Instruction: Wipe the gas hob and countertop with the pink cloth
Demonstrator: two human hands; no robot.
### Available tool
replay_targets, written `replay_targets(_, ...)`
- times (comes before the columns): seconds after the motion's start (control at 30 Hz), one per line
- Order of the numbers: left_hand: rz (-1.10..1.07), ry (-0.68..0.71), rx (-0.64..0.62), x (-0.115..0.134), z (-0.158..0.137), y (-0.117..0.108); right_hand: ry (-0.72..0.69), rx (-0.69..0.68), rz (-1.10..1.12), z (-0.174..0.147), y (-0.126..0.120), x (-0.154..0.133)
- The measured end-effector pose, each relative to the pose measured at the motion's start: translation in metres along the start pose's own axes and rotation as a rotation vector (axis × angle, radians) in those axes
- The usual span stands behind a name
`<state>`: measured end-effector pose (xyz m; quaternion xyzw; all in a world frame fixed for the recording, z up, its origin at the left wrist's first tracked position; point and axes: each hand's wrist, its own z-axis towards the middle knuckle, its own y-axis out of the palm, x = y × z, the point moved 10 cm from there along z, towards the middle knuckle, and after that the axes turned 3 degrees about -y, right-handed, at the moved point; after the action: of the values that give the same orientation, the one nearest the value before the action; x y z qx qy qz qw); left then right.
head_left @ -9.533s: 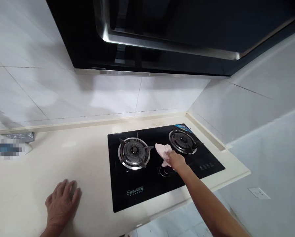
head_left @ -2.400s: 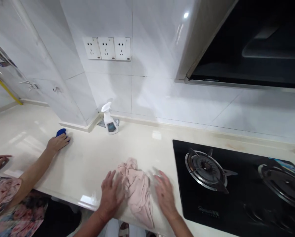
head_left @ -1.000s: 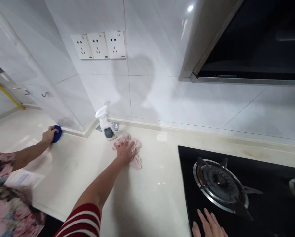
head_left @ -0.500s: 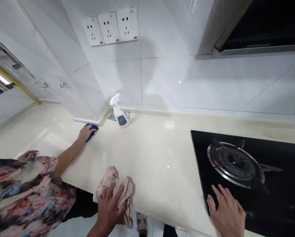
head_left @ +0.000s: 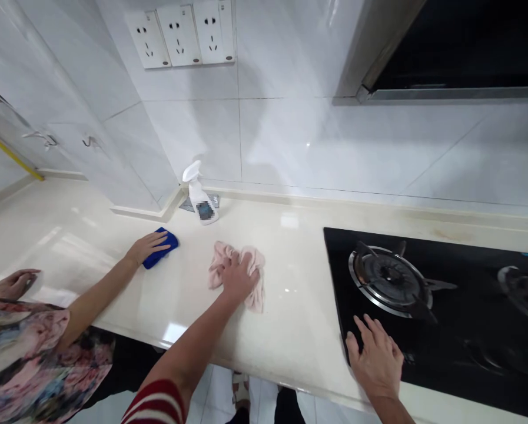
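My left hand (head_left: 239, 278) presses a crumpled pink cloth (head_left: 257, 297) down on the pale countertop (head_left: 290, 330), its fingers bent into the fabric. Some of the cloth is hidden beneath the palm. On the right, my right hand (head_left: 375, 357) rests with fingers spread at the front left corner of the black gas hob (head_left: 458, 330). It holds nothing and lies near the round burner (head_left: 389, 280).
A co-worker's hand (head_left: 149, 248) presses a blue cloth (head_left: 169, 242) on the counter at left; their other hand (head_left: 15, 285) rests farther left. A white spray bottle (head_left: 202, 203) stands against the wall on a grey packet (head_left: 186, 204). A range hood (head_left: 449, 94) overhangs the hob.
My left hand has slid the pink cloth from the counter's front edge forward and to the right. The co-worker's blue cloth has moved out from the wall corner. The view has shifted right.
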<state>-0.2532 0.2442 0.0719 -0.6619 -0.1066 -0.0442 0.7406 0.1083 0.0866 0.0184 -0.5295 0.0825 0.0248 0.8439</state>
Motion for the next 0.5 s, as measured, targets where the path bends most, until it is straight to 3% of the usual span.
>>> replay_targets(0.07, -0.023, 0.056, -0.016, 0.042, 0.024, 0.011, 0.001, -0.003, 0.006, 0.0, 0.0, 0.0)
replay_targets(0.13, -0.045, 0.141, -0.04, 0.087, 0.023, 0.022, 0.008, -0.01, 0.018, 0.0, 0.001, 0.002)
replay_targets(0.2, -0.065, 0.264, -0.077, 0.127, -0.004, 0.03, 0.015, -0.013, 0.033, -0.001, 0.004, 0.005)
replay_targets(0.27, -0.08, 0.408, -0.119, 0.155, -0.053, 0.036, 0.017, -0.007, 0.048, -0.002, 0.006, 0.008)
replay_targets(0.33, -0.092, 0.536, -0.143, 0.161, -0.11, 0.038, 0.017, -0.002, 0.052, -0.003, 0.007, 0.009)
replay_targets(0.4, -0.117, 0.71, -0.146, 0.152, -0.167, 0.036, 0.02, -0.003, 0.047, -0.003, 0.007, 0.009)
replay_targets(0.5, -0.157, 0.748, -0.104, 0.097, -0.21, 0.029, 0.029, -0.011, 0.042, -0.003, 0.006, 0.007)
